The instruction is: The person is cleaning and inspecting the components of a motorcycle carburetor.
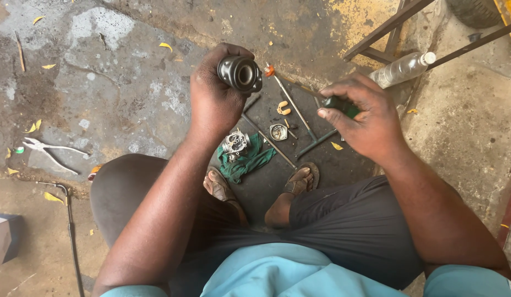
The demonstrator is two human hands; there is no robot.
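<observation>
A person seated low over a stained concrete floor holds a dark, rounded metal cylinder in the left hand, fingers wrapped around its smooth, glossy body and its open, ringed mouth turned toward the camera. The right hand is clenched around the dark green handle of a slim tool, whose thin metal shaft reaches toward the cylinder; whether the tip touches it cannot be told.

Below the hands, between two sandalled feet, a small silvery carburettor body with cast, ridged surfaces rests on a crumpled green rag. Just beside it lies a small square metal part, and two pale, curved yellowish pieces sit on the dark, oil-soaked patch of floor. A long T-shaped metal wrench and a thin steel rod lie crossed there, near a screwdriver with an orange end.

Well apart to the left, a pair of bare steel pliers lies open on the cracked, grey-blotched concrete, with dry yellow leaves scattered about. A thin black bent rod runs down the left edge. At upper right, a clear plastic bottle with a white cap lies on its side beneath the angled bars of a rusty metal frame. The person's dark trousers and light blue shirt fill the foreground, hiding the floor beneath.
</observation>
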